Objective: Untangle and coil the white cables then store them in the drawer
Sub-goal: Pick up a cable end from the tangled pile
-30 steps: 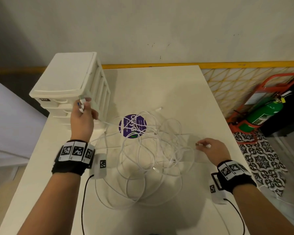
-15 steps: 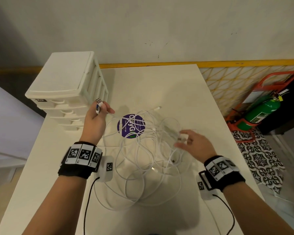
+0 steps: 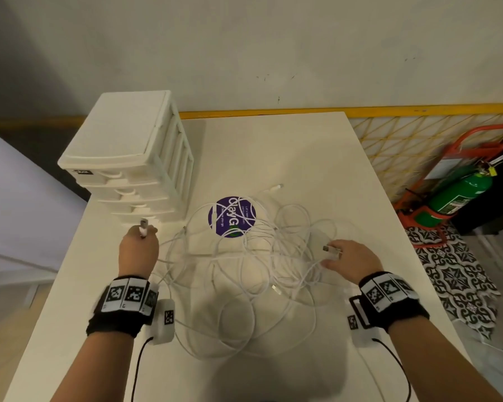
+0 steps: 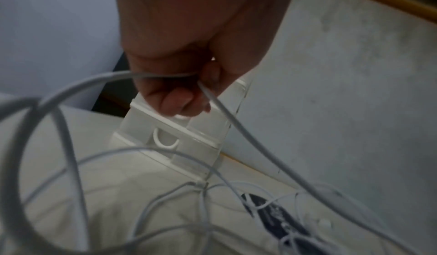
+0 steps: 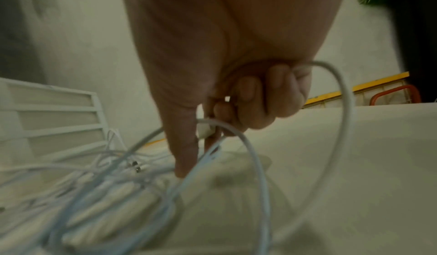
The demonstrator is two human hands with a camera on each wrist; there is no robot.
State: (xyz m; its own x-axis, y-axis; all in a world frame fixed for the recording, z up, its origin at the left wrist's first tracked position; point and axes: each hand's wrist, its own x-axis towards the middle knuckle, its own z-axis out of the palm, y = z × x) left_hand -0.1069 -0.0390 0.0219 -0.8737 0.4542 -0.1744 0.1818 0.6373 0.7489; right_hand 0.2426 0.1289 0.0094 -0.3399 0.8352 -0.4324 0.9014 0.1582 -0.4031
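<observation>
Honestly, this one's barely started as far as I can tell. The white cables (image 3: 244,271) are one big loopy mess spread across the middle of the table (image 3: 317,158), partly lying over a purple sticker (image 3: 232,216), with a loose plug end (image 3: 276,187) poking out at the far side. Nothing's coiled yet, and the drawer unit (image 3: 134,166) at the back left looks fully closed, so storing hasn't happened either. The left hand (image 3: 138,250) is curled round one connector end (image 3: 143,226), held up just in front of the drawers, with cable trailing out of the fist in the wrist view. The right hand (image 3: 352,261) is pinching another plug (image 3: 331,250) at the right edge of the pile, cord looping off its fingers (image 5: 248,98). Can't tell if both ends belong to the same cable. My guess: pull one free, coil it, repeat, then open a drawer.
</observation>
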